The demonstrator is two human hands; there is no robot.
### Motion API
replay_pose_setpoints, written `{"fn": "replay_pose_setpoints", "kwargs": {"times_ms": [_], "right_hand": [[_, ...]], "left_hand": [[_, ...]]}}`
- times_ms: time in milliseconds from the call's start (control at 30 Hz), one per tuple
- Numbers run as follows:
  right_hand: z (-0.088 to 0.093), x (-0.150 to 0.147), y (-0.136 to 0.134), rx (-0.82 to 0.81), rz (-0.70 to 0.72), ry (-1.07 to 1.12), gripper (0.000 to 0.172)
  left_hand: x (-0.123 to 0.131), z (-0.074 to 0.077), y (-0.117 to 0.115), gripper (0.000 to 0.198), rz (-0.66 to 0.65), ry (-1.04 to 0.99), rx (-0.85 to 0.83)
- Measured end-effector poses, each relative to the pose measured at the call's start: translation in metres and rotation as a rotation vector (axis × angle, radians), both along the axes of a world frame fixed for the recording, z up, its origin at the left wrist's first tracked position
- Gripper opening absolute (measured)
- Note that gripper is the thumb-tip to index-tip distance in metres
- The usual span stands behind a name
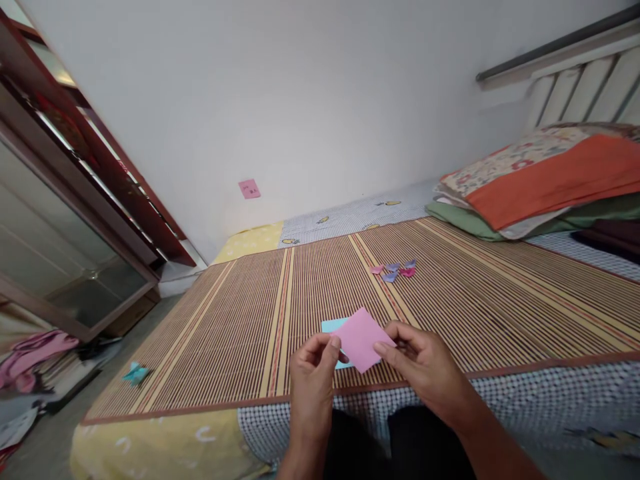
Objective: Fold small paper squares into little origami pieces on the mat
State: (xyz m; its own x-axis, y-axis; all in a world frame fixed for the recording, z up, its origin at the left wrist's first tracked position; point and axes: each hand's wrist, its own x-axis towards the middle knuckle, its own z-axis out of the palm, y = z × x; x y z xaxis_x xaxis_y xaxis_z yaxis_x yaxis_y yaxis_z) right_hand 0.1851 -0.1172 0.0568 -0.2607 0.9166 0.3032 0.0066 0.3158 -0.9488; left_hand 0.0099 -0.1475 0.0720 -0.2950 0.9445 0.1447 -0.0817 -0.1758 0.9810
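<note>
Between my two hands a square sheet of pink paper [362, 339] is held up, turned like a diamond. My left hand [316, 373] pinches its left corner between thumb and fingers. At the opposite corner, my right hand [425, 363] grips it, thumb on top. Behind and below the pink sheet lies a light blue paper [332, 325] on the striped bamboo mat [240, 333], partly covered by the pink sheet and my left hand. Farther back on the mat sit several small folded paper shapes [391, 269] in pink, lilac and magenta.
A crumpled or folded teal paper piece [136, 374] rests near the mat's left edge. Folded bedding [545, 180] is piled at the right, below a radiator [590, 87]. A pink note [249, 189] is stuck to the wall. A glass-panelled door [65, 247] stands at the left.
</note>
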Motion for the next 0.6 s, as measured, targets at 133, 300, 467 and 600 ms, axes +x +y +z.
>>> {"fn": "replay_pose_setpoints", "kwargs": {"times_ms": [133, 300, 467, 600], "right_hand": [[0.000, -0.002, 0.005, 0.029, -0.077, -0.047, 0.024], [-0.005, -0.008, 0.030, -0.019, -0.081, 0.026, 0.027], [-0.009, -0.012, 0.074, -0.011, -0.124, 0.101, 0.027], [-0.008, -0.016, 0.107, 0.033, -0.166, 0.147, 0.025]], "left_hand": [[-0.003, -0.004, 0.008, 0.035, -0.018, 0.008, -0.040], [0.000, -0.007, 0.033, 0.038, -0.115, -0.230, -0.081], [0.007, -0.002, 0.070, 0.039, -0.083, -0.362, -0.058], [0.009, -0.003, 0.102, 0.037, -0.097, -0.372, -0.042]]}}
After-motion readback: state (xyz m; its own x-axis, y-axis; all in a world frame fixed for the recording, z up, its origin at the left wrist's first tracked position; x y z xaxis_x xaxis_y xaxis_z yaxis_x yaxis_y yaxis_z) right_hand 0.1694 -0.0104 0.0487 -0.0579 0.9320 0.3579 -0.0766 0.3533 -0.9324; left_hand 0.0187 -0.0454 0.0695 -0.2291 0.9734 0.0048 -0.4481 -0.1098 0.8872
